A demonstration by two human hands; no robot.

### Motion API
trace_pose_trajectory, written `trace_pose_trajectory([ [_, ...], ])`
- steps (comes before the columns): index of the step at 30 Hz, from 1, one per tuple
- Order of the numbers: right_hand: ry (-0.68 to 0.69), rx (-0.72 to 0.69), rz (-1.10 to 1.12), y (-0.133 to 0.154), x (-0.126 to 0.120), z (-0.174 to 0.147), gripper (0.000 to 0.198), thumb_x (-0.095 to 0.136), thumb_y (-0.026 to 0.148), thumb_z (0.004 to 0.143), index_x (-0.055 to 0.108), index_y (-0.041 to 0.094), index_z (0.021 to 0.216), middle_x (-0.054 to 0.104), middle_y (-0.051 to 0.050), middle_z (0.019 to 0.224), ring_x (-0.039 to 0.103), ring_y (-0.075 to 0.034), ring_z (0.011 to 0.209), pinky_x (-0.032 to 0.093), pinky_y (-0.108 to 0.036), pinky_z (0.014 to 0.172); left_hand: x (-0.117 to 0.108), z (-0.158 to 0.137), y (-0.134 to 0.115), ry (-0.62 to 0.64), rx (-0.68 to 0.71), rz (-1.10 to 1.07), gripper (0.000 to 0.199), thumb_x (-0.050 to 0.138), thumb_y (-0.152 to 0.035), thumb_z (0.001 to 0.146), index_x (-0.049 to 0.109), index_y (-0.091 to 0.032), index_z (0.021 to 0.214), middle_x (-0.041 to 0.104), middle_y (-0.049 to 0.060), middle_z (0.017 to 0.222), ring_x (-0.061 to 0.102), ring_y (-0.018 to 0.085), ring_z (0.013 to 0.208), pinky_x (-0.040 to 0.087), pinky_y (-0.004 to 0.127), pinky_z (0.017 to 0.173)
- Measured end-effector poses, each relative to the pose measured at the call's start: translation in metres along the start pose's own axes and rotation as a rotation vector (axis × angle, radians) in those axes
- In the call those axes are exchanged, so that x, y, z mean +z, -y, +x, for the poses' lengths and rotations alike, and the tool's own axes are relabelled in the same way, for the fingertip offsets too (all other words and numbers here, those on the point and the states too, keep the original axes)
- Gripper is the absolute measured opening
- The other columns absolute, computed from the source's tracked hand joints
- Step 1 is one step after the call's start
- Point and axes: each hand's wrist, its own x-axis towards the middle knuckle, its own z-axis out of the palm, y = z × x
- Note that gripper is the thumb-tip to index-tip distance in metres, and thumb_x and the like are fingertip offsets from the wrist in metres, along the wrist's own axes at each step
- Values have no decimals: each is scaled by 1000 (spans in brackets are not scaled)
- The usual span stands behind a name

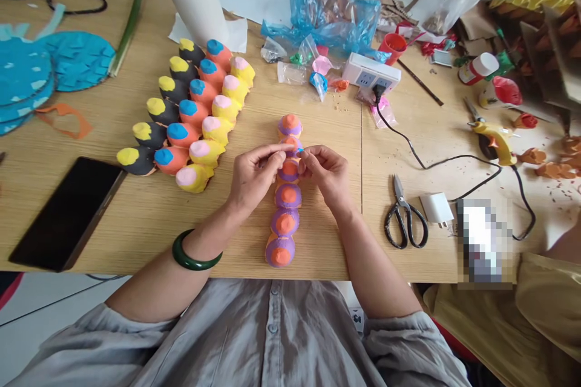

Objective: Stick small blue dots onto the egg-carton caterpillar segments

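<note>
A strip of egg-carton cups (288, 196), coated purple with orange caps, runs lengthwise on the table before me. My left hand (258, 172), with a dark green bangle on the wrist, is closed at the strip's far part, its index finger and thumb against the second and third cups. Between the thumb and fingertips of my right hand (327, 170) is a small bit of blue clay (300, 150), close beside the second cup. Left of the hands stand three joined rows of painted cups (190, 112): black with yellow caps, orange with blue caps, yellow with pink caps.
A black phone (68, 211) lies at left. Right are scissors (403, 214), a white charger (436, 208), a yellow glue gun (494, 136) and a corded power strip (372, 74). Behind are clay packets (321, 65), a blue bag (336, 18) and a white bottle (195, 0). Another person sits at right.
</note>
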Motion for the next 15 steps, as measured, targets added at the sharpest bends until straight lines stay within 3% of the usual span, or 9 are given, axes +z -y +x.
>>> trace_pose_trajectory([
  [4,13,-21,-43,-3,0,0,49,83,69,79,68,22,81,66,2,68,60,-11,62,55,-27,63,1,1,-1,-8,-39,-102,29,75,-48,89,81,-19,85,57,-2,65,41,8,51,33,24,46],
  [11,46,-47,-104,-4,2,-2,52,79,72,81,70,21,86,67,2,71,61,-12,64,54,-28,64,2,0,-3,-68,55,50,28,79,-45,86,79,-18,78,69,1,67,61,14,64,50,25,59],
  [15,7,-48,-74,-1,2,-3,49,77,70,86,72,22,95,67,2,69,61,-12,62,53,-27,61,2,0,-1,-107,59,61,26,77,-42,88,80,-19,78,72,2,69,61,15,66,50,26,61],
])
